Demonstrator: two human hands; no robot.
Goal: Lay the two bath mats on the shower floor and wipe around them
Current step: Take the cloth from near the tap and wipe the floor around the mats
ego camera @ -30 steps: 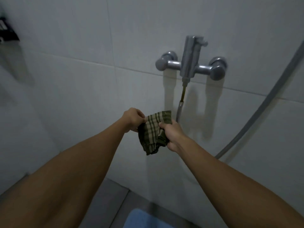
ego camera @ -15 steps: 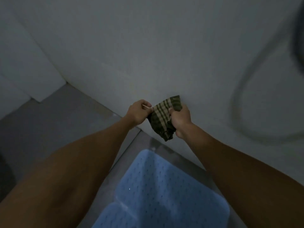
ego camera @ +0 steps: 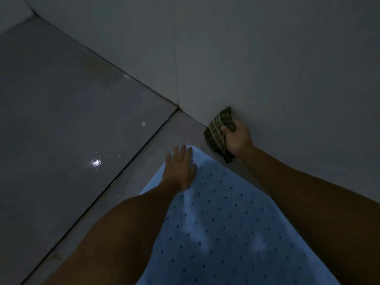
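Wet grey floor tiles [ego camera: 72, 112] spread left of the blue bath mat [ego camera: 222, 223]. The left hand [ego camera: 181, 167] lies flat, fingers straight, on the mat's far corner. Right of the mat, the right hand [ego camera: 238, 138] grips a green checked cloth [ego camera: 218, 134] bunched against the wall [ego camera: 267, 58] at floor level.

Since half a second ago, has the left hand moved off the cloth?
Yes. The left hand has let go of the cloth and dropped down onto the blue mat, lying flat near its far edge. The right hand grips the cloth alone.
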